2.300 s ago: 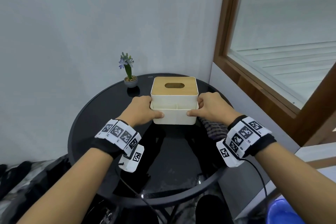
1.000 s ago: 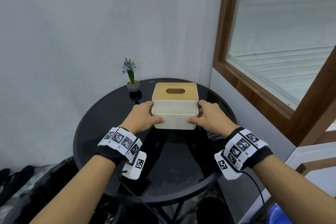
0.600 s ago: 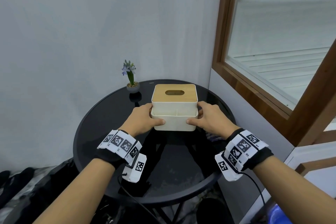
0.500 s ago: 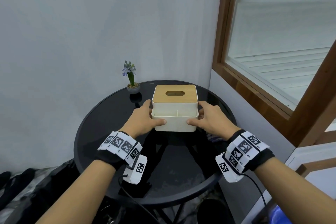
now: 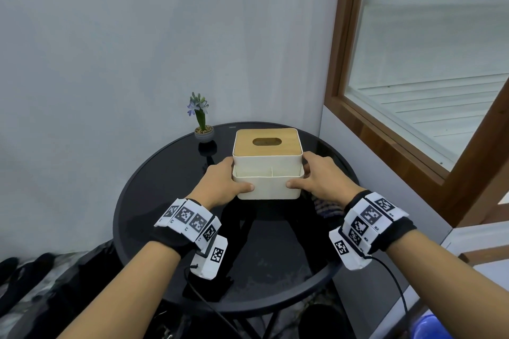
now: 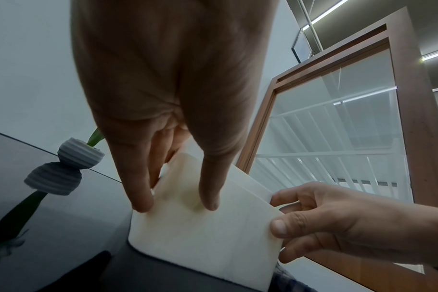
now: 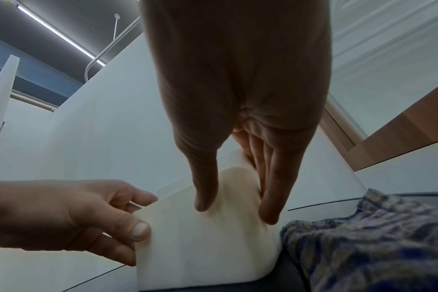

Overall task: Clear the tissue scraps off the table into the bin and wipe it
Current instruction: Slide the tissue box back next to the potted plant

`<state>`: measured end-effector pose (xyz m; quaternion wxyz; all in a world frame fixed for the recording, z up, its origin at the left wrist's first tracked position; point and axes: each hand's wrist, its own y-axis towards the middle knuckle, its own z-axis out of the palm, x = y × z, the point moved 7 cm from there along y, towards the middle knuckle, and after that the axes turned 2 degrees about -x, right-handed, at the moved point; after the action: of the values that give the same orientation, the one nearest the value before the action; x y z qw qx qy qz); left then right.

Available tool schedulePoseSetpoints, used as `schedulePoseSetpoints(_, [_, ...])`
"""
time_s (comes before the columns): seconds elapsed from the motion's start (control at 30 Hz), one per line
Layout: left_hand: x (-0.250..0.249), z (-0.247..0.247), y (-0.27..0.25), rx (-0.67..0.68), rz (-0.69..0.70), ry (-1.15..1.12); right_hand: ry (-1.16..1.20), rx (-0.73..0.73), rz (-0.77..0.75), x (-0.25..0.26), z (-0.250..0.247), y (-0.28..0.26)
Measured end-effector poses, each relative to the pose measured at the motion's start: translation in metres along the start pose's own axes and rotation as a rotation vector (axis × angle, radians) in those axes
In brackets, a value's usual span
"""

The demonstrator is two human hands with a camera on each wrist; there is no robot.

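A cream tissue box (image 5: 268, 187) with a wooden lid stands on the round black glass table (image 5: 165, 201). My left hand (image 5: 223, 181) grips its left side, thumb on the front face and fingers round the side. My right hand (image 5: 321, 179) grips the right side the same way. The left wrist view shows my left hand (image 6: 175, 205) on the tissue box (image 6: 208, 237) and my right hand (image 6: 325, 223) opposite. A checked cloth (image 5: 326, 208) lies crumpled on the table beside my right hand (image 7: 235, 213), close to the tissue box (image 7: 200, 247). No tissue scraps show.
A small potted flower (image 5: 202, 124) stands at the table's back left, near the white wall. A wood-framed window (image 5: 385, 132) is close on the right. A dark round container (image 5: 322, 319) sits on the floor under the table's near edge, and a blue object (image 5: 429, 327) at bottom right.
Both hands have kept their hold on the tissue box throughout. Only the head view has shifted slightly; the box, cloth and plant sit where they were.
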<state>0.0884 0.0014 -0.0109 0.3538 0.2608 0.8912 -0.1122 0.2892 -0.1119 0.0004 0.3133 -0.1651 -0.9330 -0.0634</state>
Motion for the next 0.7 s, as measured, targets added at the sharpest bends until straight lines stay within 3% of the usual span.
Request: schedulePoseSetpoints(0.7, [-0.010, -0.004, 0.014, -0.018, -0.034, 0.082, 0.022, 0.003, -0.024, 0.000, -0.016, 0.034])
